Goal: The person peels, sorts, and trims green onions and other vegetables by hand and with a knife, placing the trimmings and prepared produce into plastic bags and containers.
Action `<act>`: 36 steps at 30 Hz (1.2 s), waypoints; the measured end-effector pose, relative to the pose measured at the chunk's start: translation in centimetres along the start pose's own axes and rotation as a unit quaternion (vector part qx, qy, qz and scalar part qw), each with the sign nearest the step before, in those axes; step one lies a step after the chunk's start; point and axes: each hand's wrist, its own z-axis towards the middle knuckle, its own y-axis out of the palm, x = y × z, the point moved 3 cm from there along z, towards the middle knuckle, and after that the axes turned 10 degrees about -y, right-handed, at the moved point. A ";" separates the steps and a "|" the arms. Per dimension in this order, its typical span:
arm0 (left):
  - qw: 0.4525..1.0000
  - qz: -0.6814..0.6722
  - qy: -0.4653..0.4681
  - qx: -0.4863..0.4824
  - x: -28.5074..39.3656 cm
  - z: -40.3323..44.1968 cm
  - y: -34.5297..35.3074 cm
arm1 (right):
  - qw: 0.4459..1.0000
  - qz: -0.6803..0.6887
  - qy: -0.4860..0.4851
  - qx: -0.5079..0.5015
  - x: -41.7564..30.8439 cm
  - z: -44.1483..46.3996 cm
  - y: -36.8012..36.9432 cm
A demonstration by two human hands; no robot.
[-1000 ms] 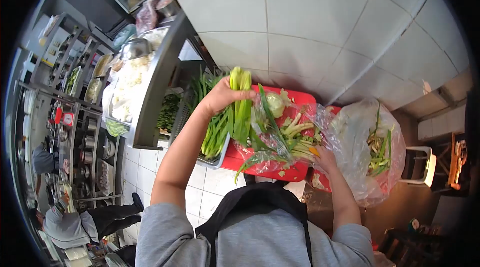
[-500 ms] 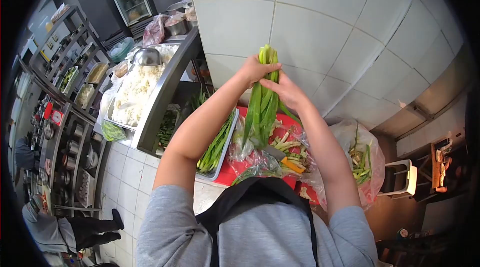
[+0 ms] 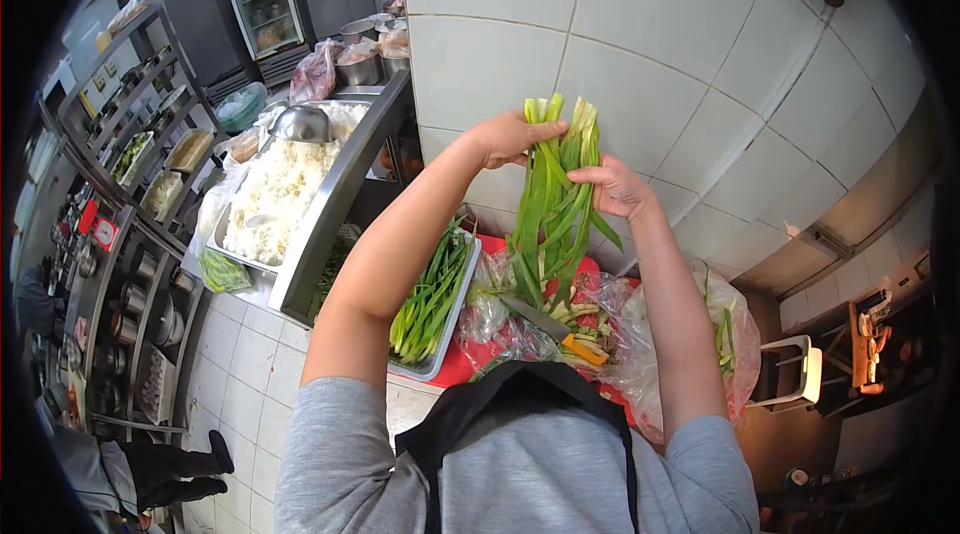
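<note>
My left hand is closed round the pale upper ends of some long green leafy stalks, its thumb across them. My right hand pinches the other part of the bunch, and the two parts spread apart at the top. The leaves hang over a red cutting board. On the board lie a knife with an orange handle, crumpled clear plastic and chopped stalk pieces. A grey tray of green stalks stands beside my left forearm.
A tray of white food with a metal bowl rests on the steel counter at left. A clear bag of trimmings lies at right, near a white stool. Another person stands at lower left. A tiled wall rises ahead.
The bunch has risen and been parted into two portions. My right hand has left the knife on the board and moved up to the stalks. The view has shifted.
</note>
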 end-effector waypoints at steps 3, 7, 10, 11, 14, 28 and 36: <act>0.997 0.031 0.034 0.059 0.5 0.0 -0.6 | 1.000 -0.003 0.013 0.013 0.2 0.3 -2.5; 0.990 -0.001 0.104 0.090 0.5 0.3 -2.2 | 0.998 0.040 -0.025 0.037 -1.3 -0.8 -2.2; 0.985 -0.085 0.109 0.102 0.4 0.0 -1.3 | 0.995 0.072 -0.038 0.065 -1.8 -1.4 -0.6; 0.982 -0.120 0.113 0.089 0.5 -0.3 -0.9 | 0.994 0.083 -0.040 0.065 -1.6 -1.4 -0.4; 0.970 -0.204 0.120 0.061 0.7 0.0 -0.5 | 0.990 0.117 -0.050 0.057 -1.4 -1.7 -0.8; 0.982 0.108 0.148 0.036 -3.4 1.5 5.9 | 0.986 0.076 -0.061 0.132 -0.9 -2.9 -1.2; 0.970 0.217 -0.002 0.109 -7.1 2.1 1.2 | 0.975 -0.191 0.042 0.104 -1.7 -8.0 -6.0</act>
